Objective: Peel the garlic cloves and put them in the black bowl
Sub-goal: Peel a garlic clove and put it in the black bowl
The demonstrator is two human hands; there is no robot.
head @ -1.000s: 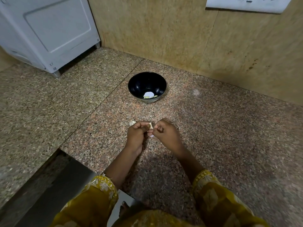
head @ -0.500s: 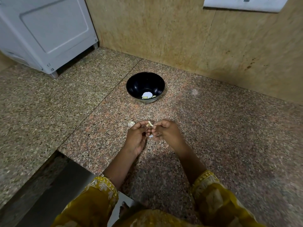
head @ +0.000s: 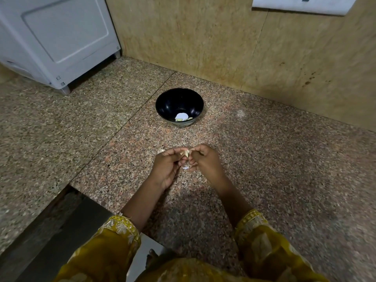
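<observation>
A black bowl (head: 179, 105) stands on the granite counter (head: 284, 169), with a few pale peeled cloves (head: 180, 119) lying at its bottom. Nearer me, my left hand (head: 166, 165) pinches a small garlic clove (head: 186, 153) between thumb and fingers. My right hand (head: 205, 159) meets it from the right, its fingertips pinching the same clove's skin. Another garlic piece (head: 160, 151) lies on the counter just left of my left hand. A white scrap of peel (head: 185, 167) shows below the fingers.
A white appliance (head: 55, 37) stands at the back left. A tan tiled wall (head: 244, 47) runs behind the bowl, carrying a white switch plate (head: 303, 5). The counter's edge drops off at the lower left (head: 67, 192).
Both hands stay together on the clove below the bowl; the fingers have shifted slightly as they work at its skin. The bowl has not moved.
</observation>
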